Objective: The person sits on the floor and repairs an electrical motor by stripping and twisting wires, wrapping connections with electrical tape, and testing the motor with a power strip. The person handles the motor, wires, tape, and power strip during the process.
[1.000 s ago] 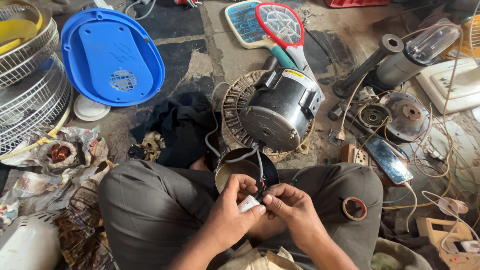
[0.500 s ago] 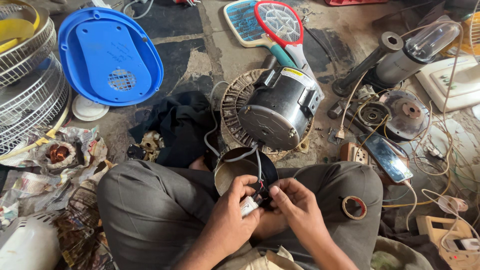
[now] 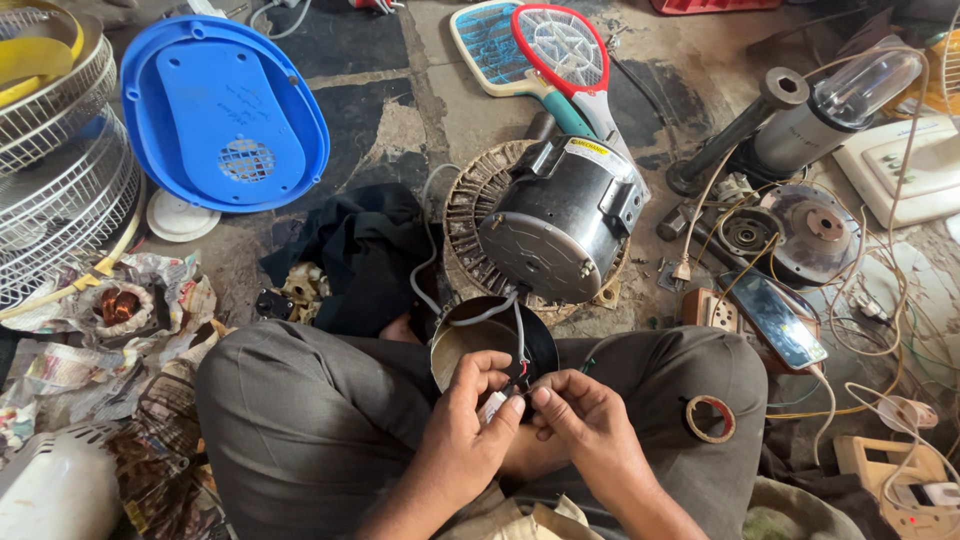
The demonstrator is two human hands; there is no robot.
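Wires [image 3: 518,352], thin and grey with a trace of red at the ends, run from the motor [image 3: 563,218] in the upper middle of the frame down to your hands at lower centre; their long axis is close to vertical in the picture, leaning slightly right toward the top, so the motor lies straight ahead of the grip and above it. Your left hand [image 3: 468,425] sits to the left of the wire ends, fingers curled in a narrow pinch around a small white piece [image 3: 494,406], thumb and forefinger meeting just beside the wires. Your right hand [image 3: 585,430] comes in from the lower right, fingertips pressed together on the wire ends and touching the left hand's fingertips; what exactly lies between its pads is too small to tell. Both hands are about equally near the wire ends, and both rest over your lap between the knees. Round metal tin [image 3: 462,340], open, sits just above the left hand, touching the wires' path, with a black cloth [image 3: 360,250] to its upper left. Roll of tape [image 3: 709,418] lies on your right knee, near the right hand but apart from it. Blue plastic cover [image 3: 220,110] lies at upper left, well apart.
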